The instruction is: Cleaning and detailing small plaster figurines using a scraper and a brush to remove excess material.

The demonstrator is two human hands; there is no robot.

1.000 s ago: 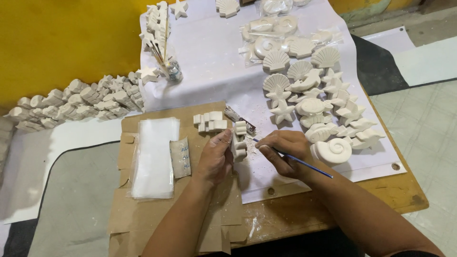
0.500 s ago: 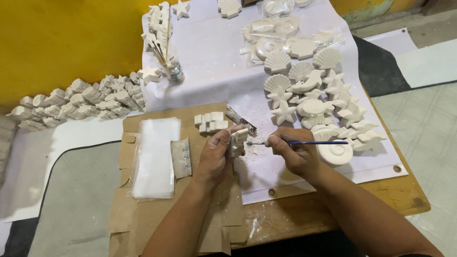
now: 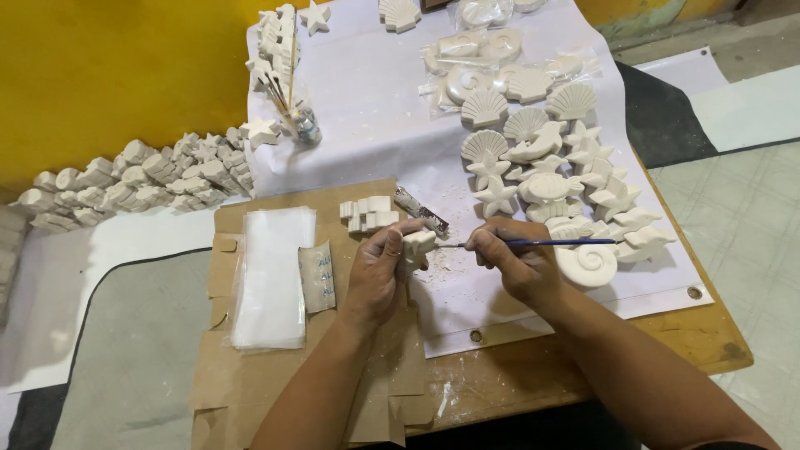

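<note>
My left hand (image 3: pixel 379 271) grips a small white cast (image 3: pixel 417 247) above the cardboard (image 3: pixel 250 375) on the worktop (image 3: pixel 708 333); my right hand (image 3: pixel 512 262) pinches a thin brush (image 3: pixel 542 243), tip at the cast. Shell and star casts (image 3: pixel 533 167) lie far right on white sheeting (image 3: pixel 375 125).

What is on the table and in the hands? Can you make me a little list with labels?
left hand: left hand holds a small white plaster piece up off the table
right hand: right hand holds a thin blue-handled tool, tip at the piece
under the hands: white sheet with plaster crumbs, beside brown cardboard
right side: white plaster shells, starfish and dolphins, one big spiral shell
on cardboard: stack of clear plastic bags, small white blocks
far left: row of plaster pieces along the yellow wall
</note>
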